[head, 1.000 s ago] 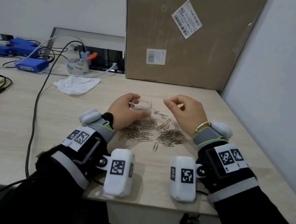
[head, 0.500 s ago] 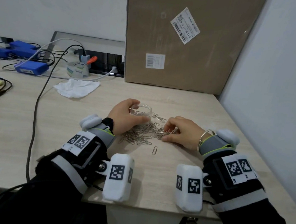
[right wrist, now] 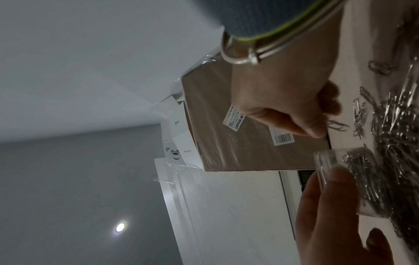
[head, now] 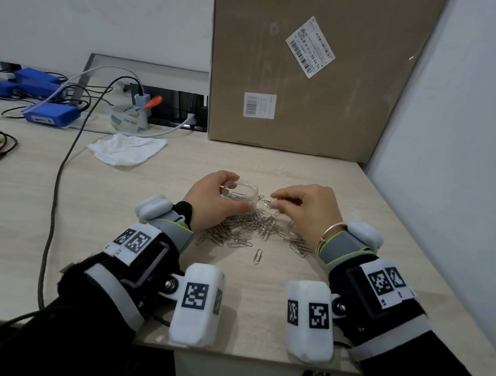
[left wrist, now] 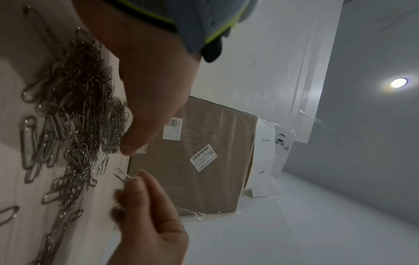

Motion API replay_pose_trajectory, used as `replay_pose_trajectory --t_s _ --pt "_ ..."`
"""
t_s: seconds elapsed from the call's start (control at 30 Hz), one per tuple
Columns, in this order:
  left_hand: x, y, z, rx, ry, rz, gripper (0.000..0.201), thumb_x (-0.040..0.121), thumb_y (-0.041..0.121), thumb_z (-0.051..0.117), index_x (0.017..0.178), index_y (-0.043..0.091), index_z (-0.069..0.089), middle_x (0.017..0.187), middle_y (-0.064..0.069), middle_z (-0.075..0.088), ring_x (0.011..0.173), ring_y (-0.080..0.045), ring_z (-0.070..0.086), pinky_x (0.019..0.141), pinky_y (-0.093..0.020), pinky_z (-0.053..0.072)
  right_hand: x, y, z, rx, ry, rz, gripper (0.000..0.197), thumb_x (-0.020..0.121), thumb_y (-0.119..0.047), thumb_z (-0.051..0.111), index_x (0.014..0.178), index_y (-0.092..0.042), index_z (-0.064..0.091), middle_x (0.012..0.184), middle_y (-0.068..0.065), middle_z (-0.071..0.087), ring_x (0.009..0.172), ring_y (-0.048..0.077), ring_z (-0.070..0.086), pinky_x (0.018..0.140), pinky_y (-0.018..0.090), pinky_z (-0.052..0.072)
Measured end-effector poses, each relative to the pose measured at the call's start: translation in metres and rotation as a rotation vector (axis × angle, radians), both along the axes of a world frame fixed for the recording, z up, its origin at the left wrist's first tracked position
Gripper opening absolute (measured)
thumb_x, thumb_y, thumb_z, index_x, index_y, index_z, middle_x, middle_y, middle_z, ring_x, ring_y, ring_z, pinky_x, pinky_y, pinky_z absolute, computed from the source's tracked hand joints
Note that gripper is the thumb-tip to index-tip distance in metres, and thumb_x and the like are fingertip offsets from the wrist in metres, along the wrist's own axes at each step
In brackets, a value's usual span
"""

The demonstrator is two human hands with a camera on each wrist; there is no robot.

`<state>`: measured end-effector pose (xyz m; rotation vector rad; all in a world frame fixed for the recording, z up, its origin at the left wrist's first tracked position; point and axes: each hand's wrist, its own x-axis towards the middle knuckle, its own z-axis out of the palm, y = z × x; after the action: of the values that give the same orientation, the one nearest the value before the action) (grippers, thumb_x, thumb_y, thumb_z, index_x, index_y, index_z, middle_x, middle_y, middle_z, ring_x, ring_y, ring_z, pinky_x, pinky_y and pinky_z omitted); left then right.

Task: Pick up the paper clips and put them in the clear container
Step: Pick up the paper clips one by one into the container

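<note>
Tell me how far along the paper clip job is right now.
Early on. Done: a few clips already lie in the clear container, which the left hand holds steady. In hand: the right hand pinches a clip or two beside the container's rim, not yet dropped in. Left: most of the pile of paper clips is on the table, plus one stray clip nearer the person.

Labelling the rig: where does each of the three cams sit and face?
Head: above, looking down the desk; both hands, left hand holding clear container, right hand.
Left wrist: under the left wrist, toward cardboard box; left thumb, right fingers.
Right wrist: mirrored; right hand, bracelet.
Shared: paper clips, the box.
</note>
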<state>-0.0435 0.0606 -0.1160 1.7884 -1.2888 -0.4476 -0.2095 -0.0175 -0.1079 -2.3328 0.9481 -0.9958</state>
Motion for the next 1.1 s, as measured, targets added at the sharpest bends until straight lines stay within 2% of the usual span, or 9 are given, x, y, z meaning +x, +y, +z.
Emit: replay_pose_trajectory --t_s 0.17,0.27,0.37,0.43,0.63,0.83,0.9,1.0,1.1 --pt "-0.006 0.003 0.002 0.018 -0.002 -0.107 0.069 0.068 0.034 0.082 0.129 0.022 0.052 0.122 0.006 0.06 0.108 -0.011 0.057 0.093 -0.023 0.043 0.006 0.006 0.003 0.043 -0.405 0.009 0.014 0.074 -0.01 0.074 0.088 -0.01 0.075 0.083 0.003 0.074 0.068 0.004 0.068 0.074 0.019 0.056" --pt "-0.013 0.004 0.004 0.023 -0.019 -0.203 0.063 0.069 0.031 0.082 0.125 0.024 0.055 0.115 0.01 0.061 0.104 -0.007 0.057 0.087 -0.017 0.044 0.01 0.01 0.001 0.024 -0.387 0.084 0.013 0.074 -0.009 0.074 0.086 -0.01 0.076 0.082 0.0 0.073 0.075 0.005 0.069 0.076 0.018 0.055" --pt "-0.015 0.004 0.004 -0.008 -0.028 -0.247 0.049 0.07 0.028 0.081 0.114 0.026 0.06 0.103 0.013 0.063 0.093 0.002 0.058 0.072 -0.003 0.042 0.014 0.009 -0.003 0.013 -0.296 0.146 0.013 0.075 -0.009 0.072 0.087 -0.01 0.076 0.084 0.002 0.075 0.082 0.008 0.069 0.081 0.023 0.054" --pt "-0.015 0.003 0.003 -0.025 -0.018 -0.25 0.046 0.07 0.025 0.081 0.111 0.027 0.061 0.099 0.014 0.064 0.089 0.006 0.057 0.069 -0.001 0.043 0.015 0.007 -0.006 -0.028 -0.233 0.149 0.013 0.077 -0.015 0.072 0.089 -0.015 0.076 0.088 0.003 0.076 0.085 0.007 0.067 0.084 0.024 0.051" --pt "-0.009 0.001 0.002 -0.033 -0.011 -0.13 0.061 0.07 0.032 0.08 0.125 0.021 0.055 0.115 0.007 0.061 0.101 -0.012 0.058 0.083 -0.02 0.043 0.009 0.007 -0.003 -0.044 -0.215 0.095 0.019 0.087 -0.026 0.06 0.101 -0.02 0.072 0.104 0.001 0.072 0.107 0.005 0.056 0.098 0.023 0.041" --pt "0.039 -0.001 -0.001 -0.009 0.014 0.368 0.071 0.076 0.031 0.074 0.136 0.008 0.044 0.136 -0.012 0.053 0.122 -0.027 0.052 0.103 -0.035 0.04 -0.005 0.001 -0.006 0.124 -0.198 -0.099 0.043 0.095 -0.039 0.042 0.103 -0.007 0.07 0.11 0.01 0.07 0.107 0.022 0.063 0.095 0.032 0.047" --pt "0.053 0.001 -0.005 0.048 -0.005 0.464 0.073 0.077 0.034 0.072 0.137 0.005 0.043 0.138 -0.016 0.051 0.127 -0.031 0.049 0.105 -0.037 0.037 -0.01 0.001 -0.008 0.22 -0.203 -0.136 0.048 0.096 -0.043 0.035 0.106 -0.01 0.068 0.116 0.006 0.068 0.112 0.019 0.059 0.099 0.031 0.042" --pt "0.061 0.003 -0.01 0.097 -0.034 0.511 0.073 0.077 0.031 0.071 0.137 0.003 0.041 0.139 -0.02 0.047 0.127 -0.036 0.046 0.106 -0.041 0.038 -0.015 0.003 -0.014 0.32 -0.247 -0.178 0.05 0.094 -0.05 0.032 0.105 -0.017 0.068 0.118 0.003 0.067 0.114 0.019 0.058 0.104 0.04 0.041" --pt "0.053 0.006 -0.005 0.127 -0.153 0.52 0.079 0.079 0.037 0.07 0.142 0.006 0.034 0.149 -0.018 0.032 0.137 -0.035 0.032 0.11 -0.044 0.028 -0.021 0.01 -0.016 0.387 -0.202 -0.172 0.052 0.094 -0.053 0.029 0.11 -0.019 0.065 0.123 0.001 0.063 0.118 0.019 0.054 0.106 0.037 0.038"
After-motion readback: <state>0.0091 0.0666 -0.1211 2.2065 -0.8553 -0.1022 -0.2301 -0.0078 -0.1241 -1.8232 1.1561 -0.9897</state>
